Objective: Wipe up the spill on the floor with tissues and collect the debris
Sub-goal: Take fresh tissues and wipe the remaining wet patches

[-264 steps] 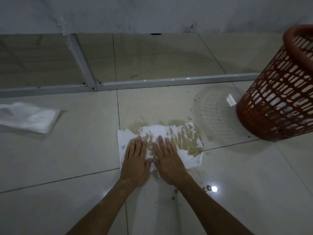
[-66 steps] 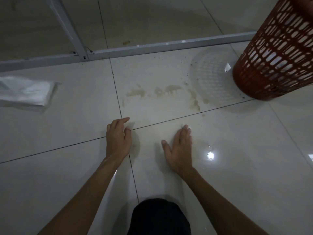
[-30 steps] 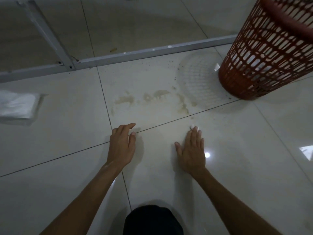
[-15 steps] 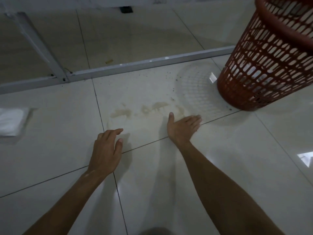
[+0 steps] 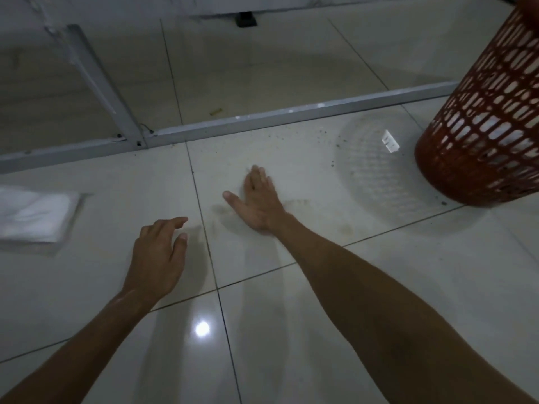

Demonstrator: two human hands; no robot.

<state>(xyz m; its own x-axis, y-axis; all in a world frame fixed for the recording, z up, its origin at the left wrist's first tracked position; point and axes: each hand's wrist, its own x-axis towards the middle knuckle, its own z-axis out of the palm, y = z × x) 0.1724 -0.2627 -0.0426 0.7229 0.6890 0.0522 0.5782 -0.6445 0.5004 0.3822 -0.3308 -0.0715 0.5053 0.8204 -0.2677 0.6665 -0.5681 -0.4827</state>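
Observation:
Faint brown spill stains (image 5: 297, 203) mark the pale floor tile in the middle of the view. My right hand (image 5: 258, 199) lies flat on that tile, fingers together and stretched forward, covering part of the stain; whether anything is under its fingers is hidden. My left hand (image 5: 159, 252) rests on the neighbouring tile to the left, fingers loosely spread, holding nothing. Small dark specks of debris (image 5: 332, 147) are scattered farther back toward the basket. A pack of white tissues (image 5: 32, 217) lies on the floor at the left edge.
A red plastic mesh basket (image 5: 490, 135) stands at the right, with white tissue showing through its holes. A grey metal frame bar (image 5: 262, 121) runs across the floor behind the spill, with a second bar (image 5: 93, 80) angling back. A small yellowish scrap (image 5: 215, 111) lies beyond it.
The large stained tissue from before is gone from the floor. In the last second my right hand has slid forward and left onto the stains. My left hand stayed on the left tile.

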